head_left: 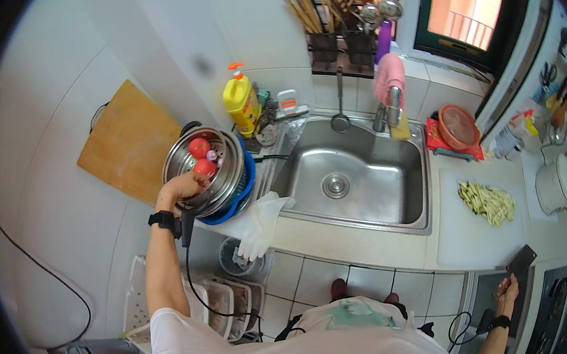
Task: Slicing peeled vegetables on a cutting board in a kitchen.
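Observation:
My left hand (191, 184) reaches over a stainless steel pot (174, 165) at the left of the counter. Its fingers curl down inside the rim, close to the lower of two red tomatoes (205, 168); what they grip, if anything, is hidden. A small purple-white garlic bulb (211, 155) lies against the tomatoes. Low at the right, my right hand (506, 295) is closed round the handle of a cleaver (522, 259), whose dark blade points away from me. Beyond the blade, pale green cut strips (487, 202) are heaped on a white cutting board (454, 229).
A steel sink (374, 199) with a tap (394, 105) occupies the middle. White gloves (261, 223) drape over the counter edge by a blue basin (250, 173). A yellow pump bottle (242, 104) and a wooden board (126, 141) stand behind. An orange bowl (457, 126) sits right.

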Tool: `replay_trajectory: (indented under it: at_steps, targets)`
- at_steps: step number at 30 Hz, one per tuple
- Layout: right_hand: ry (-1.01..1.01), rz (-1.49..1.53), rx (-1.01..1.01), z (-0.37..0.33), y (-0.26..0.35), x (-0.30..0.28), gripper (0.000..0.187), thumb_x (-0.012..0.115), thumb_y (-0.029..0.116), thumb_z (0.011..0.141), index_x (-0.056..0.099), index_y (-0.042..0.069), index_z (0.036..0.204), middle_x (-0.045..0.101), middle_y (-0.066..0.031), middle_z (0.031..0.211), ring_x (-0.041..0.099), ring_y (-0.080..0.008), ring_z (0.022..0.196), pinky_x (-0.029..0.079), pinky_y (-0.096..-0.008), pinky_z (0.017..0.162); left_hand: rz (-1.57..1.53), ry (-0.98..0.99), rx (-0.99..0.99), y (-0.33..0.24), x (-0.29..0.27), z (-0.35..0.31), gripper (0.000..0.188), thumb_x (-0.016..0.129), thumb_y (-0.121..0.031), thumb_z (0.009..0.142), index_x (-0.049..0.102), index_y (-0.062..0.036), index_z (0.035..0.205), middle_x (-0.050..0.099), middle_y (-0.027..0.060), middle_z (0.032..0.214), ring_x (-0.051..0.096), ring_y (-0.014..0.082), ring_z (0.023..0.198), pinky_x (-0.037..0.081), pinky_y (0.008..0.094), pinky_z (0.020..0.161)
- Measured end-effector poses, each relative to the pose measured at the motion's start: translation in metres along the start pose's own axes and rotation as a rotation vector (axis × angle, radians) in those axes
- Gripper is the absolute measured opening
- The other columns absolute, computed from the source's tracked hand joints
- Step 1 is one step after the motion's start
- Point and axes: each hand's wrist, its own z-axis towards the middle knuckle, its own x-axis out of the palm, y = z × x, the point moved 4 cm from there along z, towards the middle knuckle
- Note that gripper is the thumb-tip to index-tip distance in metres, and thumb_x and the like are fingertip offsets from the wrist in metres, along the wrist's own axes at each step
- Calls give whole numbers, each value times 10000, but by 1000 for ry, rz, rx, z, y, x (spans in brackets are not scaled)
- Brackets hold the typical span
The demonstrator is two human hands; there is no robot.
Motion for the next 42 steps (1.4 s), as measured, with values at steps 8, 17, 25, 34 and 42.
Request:
replay_trajectory:
  at_steps: [8, 17, 25, 34, 42]
  targets:
    - [149, 147, 25, -26, 12, 19, 273, 615, 221, 910, 484, 101, 703, 495, -33, 596, 461, -143, 484, 390, -281, 441, -254, -86, -58, 19, -2, 2, 37, 602, -95, 821, 582, -74, 797, 513, -42, 654, 456, 77, 566, 353, 272, 491]
    - [-5, 7, 19, -22, 30, 7, 174, 603, 174, 919, 561, 50, 804, 569, -50, 639, 525, -138, 492, 451, -284, 411, -819, -366, -17, 37, -13, -12, 79, 599, -66, 874, 595, -107, 941, 545, -46, 749, 464, 59, 612, 342, 206, 538]
    - [121, -94, 40, 0, 51, 3, 187, 618, 195, 900, 539, 68, 787, 552, -38, 605, 516, -125, 460, 444, -277, 396, -729, -780, 330, -153, -33, -110, 163, 572, -155, 943, 612, -63, 1071, 550, -51, 867, 451, 27, 695, 347, 183, 580]
    - [371, -334, -118, 14, 86, -1, 191, 632, 193, 888, 539, 59, 788, 563, -31, 605, 504, -102, 433, 428, -246, 391, -443, -337, 569, -461, 235, -32, 241, 649, -54, 846, 620, -58, 1086, 609, 45, 969, 562, 158, 859, 461, 279, 771]
    - [633, -597, -202, -5, 103, 11, 170, 637, 141, 887, 545, 31, 797, 536, -10, 598, 488, -69, 456, 393, -225, 406, -326, -491, 735, -608, 376, 36, 169, 553, -104, 913, 557, -40, 1069, 612, 166, 961, 608, 363, 861, 495, 427, 718]
